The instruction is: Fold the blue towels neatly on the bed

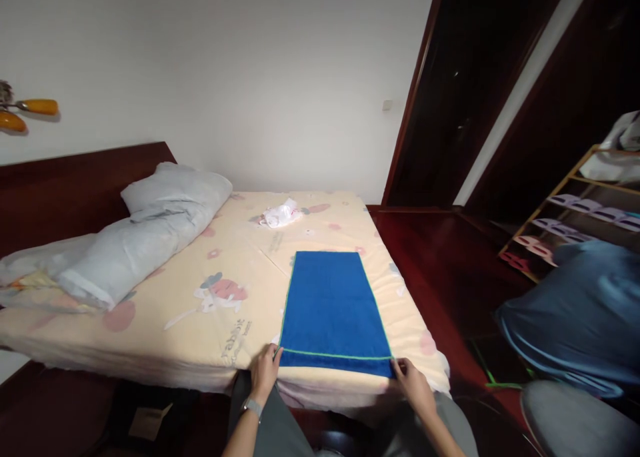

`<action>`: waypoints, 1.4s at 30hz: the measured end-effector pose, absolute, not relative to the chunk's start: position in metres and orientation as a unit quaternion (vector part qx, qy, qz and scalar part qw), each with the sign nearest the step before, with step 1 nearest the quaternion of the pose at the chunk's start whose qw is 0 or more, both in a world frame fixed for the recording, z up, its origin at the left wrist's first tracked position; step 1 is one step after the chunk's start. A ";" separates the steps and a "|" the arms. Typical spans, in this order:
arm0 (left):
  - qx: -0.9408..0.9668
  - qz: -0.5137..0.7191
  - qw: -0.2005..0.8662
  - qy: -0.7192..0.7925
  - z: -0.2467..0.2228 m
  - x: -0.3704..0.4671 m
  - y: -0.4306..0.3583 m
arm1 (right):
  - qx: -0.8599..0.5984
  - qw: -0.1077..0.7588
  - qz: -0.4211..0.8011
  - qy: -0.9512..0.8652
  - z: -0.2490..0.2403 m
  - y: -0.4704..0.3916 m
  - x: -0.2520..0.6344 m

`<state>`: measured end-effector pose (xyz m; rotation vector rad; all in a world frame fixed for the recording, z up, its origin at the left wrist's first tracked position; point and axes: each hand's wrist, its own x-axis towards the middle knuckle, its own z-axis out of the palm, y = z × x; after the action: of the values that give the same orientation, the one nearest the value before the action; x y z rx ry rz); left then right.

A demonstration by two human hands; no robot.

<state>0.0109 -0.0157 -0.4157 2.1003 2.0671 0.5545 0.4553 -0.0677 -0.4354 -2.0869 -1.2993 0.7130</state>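
The left hand point(265, 371) and right hand point(413, 382) pinch the blue cloth point(330, 303) at its near corners on the bed point(185, 347).

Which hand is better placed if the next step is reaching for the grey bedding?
Probably the left hand: it pinches the left edge of the blue towel, nearer the grey bedding. The right hand, at the right edge, is farther away. Either would first have to let go.

Bed point(180, 263) w/ dk headbd point(75, 190) stands nr wht wall point(280, 90), reddish flr point(420, 257) alongside.
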 end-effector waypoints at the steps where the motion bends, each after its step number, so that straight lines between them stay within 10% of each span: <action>1: 0.697 0.182 0.067 0.691 -0.416 0.011 -0.015 | -0.786 0.278 0.261 -0.487 -0.434 -0.067 0.454; 12: 0.782 0.249 0.060 0.568 -0.408 0.005 -0.041 | -0.723 0.320 0.108 -0.602 -0.434 -0.089 0.452; 30: 0.629 0.384 0.315 0.598 -0.416 -0.005 0.001 | -0.695 0.407 0.310 -0.506 -0.436 -0.062 0.463; 42: 0.639 0.399 0.236 0.613 -0.427 -0.007 -0.021 | -0.695 0.381 0.314 -0.523 -0.426 -0.088 0.469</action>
<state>-0.0072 -0.0206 -0.4267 1.7534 1.6813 1.0942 0.4687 -0.0878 -0.4263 -1.7744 -1.3344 0.8002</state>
